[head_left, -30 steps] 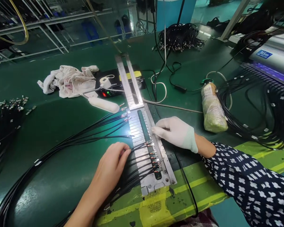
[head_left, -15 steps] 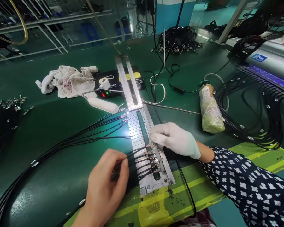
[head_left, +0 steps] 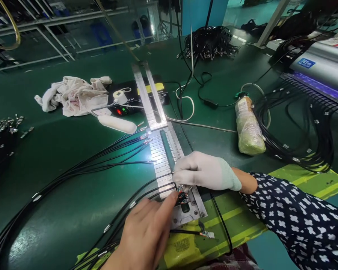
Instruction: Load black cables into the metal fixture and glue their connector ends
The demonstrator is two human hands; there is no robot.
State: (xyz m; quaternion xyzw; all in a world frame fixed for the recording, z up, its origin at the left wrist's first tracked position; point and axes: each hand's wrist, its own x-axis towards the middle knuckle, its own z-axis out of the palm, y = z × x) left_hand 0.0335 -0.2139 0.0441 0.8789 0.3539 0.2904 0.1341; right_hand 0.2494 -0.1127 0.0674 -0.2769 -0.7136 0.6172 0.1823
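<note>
A metal slotted jig (head_left: 160,159) lies on the bench with black cables (head_left: 146,184) running across its lower part. My right hand (head_left: 201,172), in a white glove, is closed at the jig's right side, thumb and fingers pinched on a cable end. My bare left hand (head_left: 149,228) lies at the near end of the jig, its index fingertip touching the stripped cable ends (head_left: 183,195). Its other fingers are curled over black cables, their grip partly hidden. One cable end with a metal connector (head_left: 207,234) sticks out to the right of it.
Behind the jig sit a black control box (head_left: 132,108), a white-tipped tool (head_left: 116,123) and a crumpled cloth (head_left: 79,95). At right are a wrapped green bundle (head_left: 249,127), looped cables and a silver 365nm lamp unit (head_left: 323,71). More cable bundles lie at left and back.
My left hand has moved right and forward onto the cable ends. My right hand has shifted slightly down and left. A connector end now shows beside my left hand.
</note>
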